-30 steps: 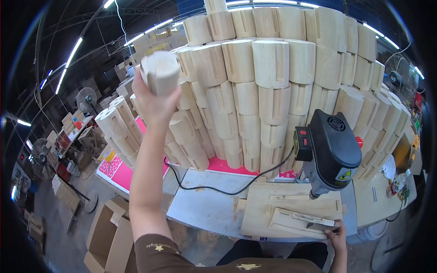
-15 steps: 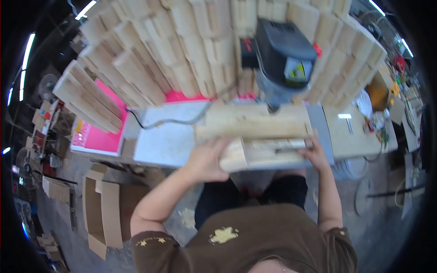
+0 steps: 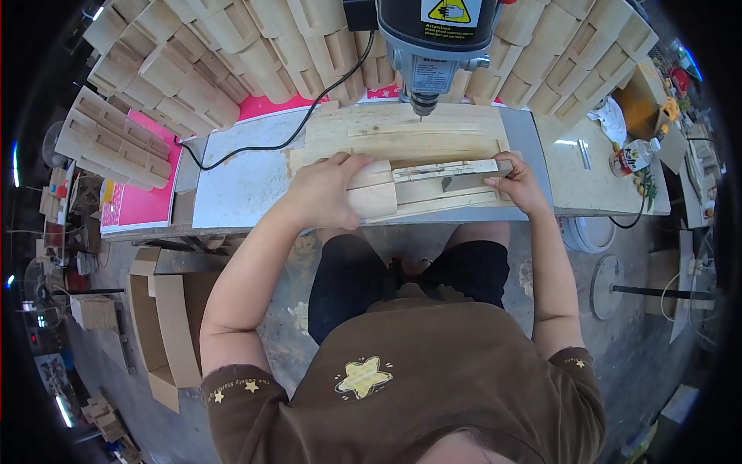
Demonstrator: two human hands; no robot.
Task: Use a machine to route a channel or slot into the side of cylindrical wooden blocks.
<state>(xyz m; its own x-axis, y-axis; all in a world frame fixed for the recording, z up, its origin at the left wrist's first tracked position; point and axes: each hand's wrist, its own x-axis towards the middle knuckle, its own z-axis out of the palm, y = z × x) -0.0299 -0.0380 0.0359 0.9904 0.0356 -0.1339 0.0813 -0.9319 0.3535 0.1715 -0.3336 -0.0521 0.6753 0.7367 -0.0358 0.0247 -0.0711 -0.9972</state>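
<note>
A pale wooden block (image 3: 372,199) with a rounded left end and a long recess lies at the table's front edge. My left hand (image 3: 331,189) wraps that rounded end, fingers behind and thumb in front. At the other end my right hand (image 3: 518,184) grips the block, finger and thumb bent around it; a grey flat piece (image 3: 468,183) shows beside the thumb. Along the block's far side runs a narrow light strip (image 3: 444,170). Just behind is a wooden board with raised strips (image 3: 417,143). Above this board hangs a drill press (image 3: 433,66), its thin bit pointing down.
Stacks of similar wooden blocks (image 3: 270,46) line the table's back and left. A black cable (image 3: 263,147) crosses the white board (image 3: 232,182). At right stand a bottle (image 3: 634,157) and a white bucket (image 3: 589,232) under the table. An open cardboard box (image 3: 182,329) is on the floor.
The view has shifted, so table and drill press sit higher in the picture. Both hands stay on the block, which appears nearer the strips of the board behind it.
</note>
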